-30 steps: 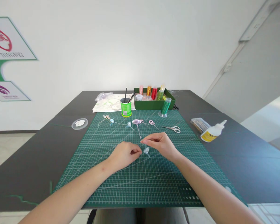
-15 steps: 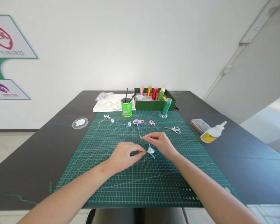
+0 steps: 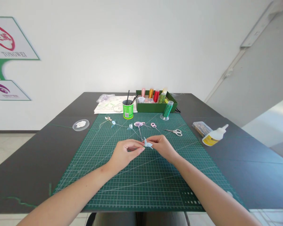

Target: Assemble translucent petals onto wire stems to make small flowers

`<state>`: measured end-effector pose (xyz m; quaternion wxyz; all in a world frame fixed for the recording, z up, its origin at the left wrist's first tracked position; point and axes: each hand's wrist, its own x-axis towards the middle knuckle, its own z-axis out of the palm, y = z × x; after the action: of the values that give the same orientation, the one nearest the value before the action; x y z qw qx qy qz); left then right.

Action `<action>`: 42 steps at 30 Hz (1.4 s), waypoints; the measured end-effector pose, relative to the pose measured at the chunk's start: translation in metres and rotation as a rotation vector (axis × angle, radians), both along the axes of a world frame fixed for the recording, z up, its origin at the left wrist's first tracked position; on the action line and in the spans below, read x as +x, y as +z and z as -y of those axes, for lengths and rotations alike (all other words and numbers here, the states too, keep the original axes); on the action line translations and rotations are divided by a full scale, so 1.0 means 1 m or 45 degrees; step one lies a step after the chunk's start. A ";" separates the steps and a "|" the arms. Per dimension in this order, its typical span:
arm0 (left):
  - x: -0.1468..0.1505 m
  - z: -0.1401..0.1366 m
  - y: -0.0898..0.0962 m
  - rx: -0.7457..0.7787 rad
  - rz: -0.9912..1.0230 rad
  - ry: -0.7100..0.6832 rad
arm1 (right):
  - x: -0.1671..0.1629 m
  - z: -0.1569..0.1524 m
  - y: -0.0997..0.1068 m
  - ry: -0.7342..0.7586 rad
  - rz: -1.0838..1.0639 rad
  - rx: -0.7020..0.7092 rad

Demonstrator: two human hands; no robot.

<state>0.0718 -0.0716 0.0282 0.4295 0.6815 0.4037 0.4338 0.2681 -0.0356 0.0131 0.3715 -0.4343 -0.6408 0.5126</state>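
A light blue artificial flower [image 3: 147, 144] hangs between my two hands, its petals pointing up and right. My right hand [image 3: 160, 145] is closed, pinching the thin stems where the flower spray comes together. Close beside it, my left hand [image 3: 125, 153] is pinched shut, with a short bit of green thread showing at its fingertips. From my fingers, thin pale stems run away to a purple flower [image 3: 138, 124] and another light blue flower [image 3: 130, 126]. The exact grip point on the stems is hidden by my fingers.
A green cutting mat [image 3: 122, 191] lies beneath my hands. Beyond are scissors [image 3: 176, 132], a green thread spool [image 3: 168, 109], a green can [image 3: 128, 110] with dark sticks and a box [image 3: 153, 108] of spools. A glue bottle [image 3: 214, 137] stands right; a clear dish [image 3: 75, 127] lies left.
My left hand has moved up and slightly left, close against my right. The blue flower has swung up and left from below the right hand to between both hands.
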 end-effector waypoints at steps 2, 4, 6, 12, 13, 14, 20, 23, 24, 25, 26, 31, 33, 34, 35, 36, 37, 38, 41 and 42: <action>0.000 -0.001 -0.002 -0.092 0.102 -0.023 | -0.001 0.001 0.001 -0.007 -0.038 -0.025; 0.001 -0.002 -0.003 -0.174 0.169 -0.052 | -0.002 0.002 0.002 -0.024 -0.068 -0.070; 0.001 -0.003 -0.003 -0.239 0.204 -0.082 | -0.001 0.002 0.001 -0.048 -0.081 -0.167; 0.000 -0.005 -0.003 -0.373 0.271 -0.074 | 0.000 0.002 0.000 -0.057 -0.053 -0.266; 0.000 -0.005 -0.004 -0.392 0.277 -0.063 | -0.001 0.002 0.000 -0.052 -0.052 -0.266; 0.000 -0.005 -0.004 -0.411 0.280 -0.054 | -0.001 0.002 0.000 -0.048 -0.064 -0.275; -0.001 -0.007 -0.006 -0.501 0.336 -0.029 | 0.005 -0.002 -0.003 -0.209 -0.198 -0.246; -0.002 -0.007 -0.007 -0.532 0.353 -0.029 | 0.009 -0.007 -0.004 -0.522 -0.023 0.046; -0.002 -0.007 -0.008 -0.542 0.359 -0.032 | 0.010 -0.008 -0.004 -0.603 0.028 0.131; -0.002 -0.008 -0.008 -0.554 0.369 -0.035 | 0.011 -0.009 -0.003 -0.649 0.061 0.185; -0.002 -0.008 -0.009 -0.568 0.383 -0.040 | 0.011 -0.008 -0.002 -0.655 0.076 0.205; -0.001 -0.008 -0.010 -0.659 0.482 -0.050 | -0.001 0.004 0.005 -0.273 0.005 0.110; -0.001 -0.008 -0.009 -0.695 0.525 -0.048 | -0.008 0.011 0.007 -0.064 -0.109 0.046; -0.001 -0.009 -0.009 -0.710 0.548 -0.048 | -0.011 0.014 0.007 0.029 -0.186 0.004; 0.000 -0.009 -0.009 -0.723 0.569 -0.047 | -0.014 0.016 0.007 0.097 -0.264 -0.042; 0.000 -0.009 -0.010 -0.735 0.589 -0.045 | -0.016 0.019 0.007 0.153 -0.332 -0.105; 0.000 -0.009 -0.010 -0.746 0.605 -0.042 | -0.018 0.020 0.007 0.185 -0.377 -0.160; 0.000 -0.009 -0.010 -0.755 0.615 -0.042 | -0.019 0.021 0.007 0.193 -0.398 -0.198; 0.000 -0.009 -0.012 -0.777 0.618 -0.060 | -0.019 0.023 0.009 0.136 -0.357 -0.204; 0.000 -0.008 -0.012 -0.779 0.613 -0.067 | -0.018 0.023 0.010 0.102 -0.335 -0.184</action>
<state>0.0720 -0.0634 0.0158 0.7064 0.4107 0.3844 0.4297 0.2499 -0.0589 0.0230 0.3992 -0.3630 -0.5647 0.6244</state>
